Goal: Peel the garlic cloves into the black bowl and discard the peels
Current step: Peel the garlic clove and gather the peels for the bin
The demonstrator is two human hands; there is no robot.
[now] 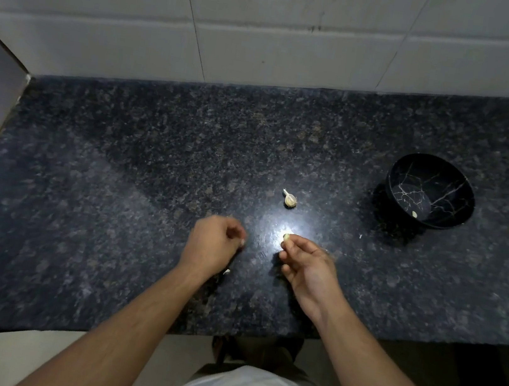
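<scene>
My right hand (305, 265) pinches a pale garlic clove (286, 237) between thumb and fingertips, just above the counter. My left hand (214, 243) hovers beside it with curled fingers, a small white bit of peel (242, 242) at its fingertips. An unpeeled clove (290, 199) with a papery tip lies on the counter beyond both hands. The black bowl (395, 177), patterned with thin pale veins, stands at the right and holds one peeled clove (414, 214).
The dark speckled granite counter (112, 204) meets a white tiled wall (271, 30) at the back. Small peel scraps lie under my left wrist (227, 271) and near the bowl (360, 236). The counter's front edge runs just below my forearms.
</scene>
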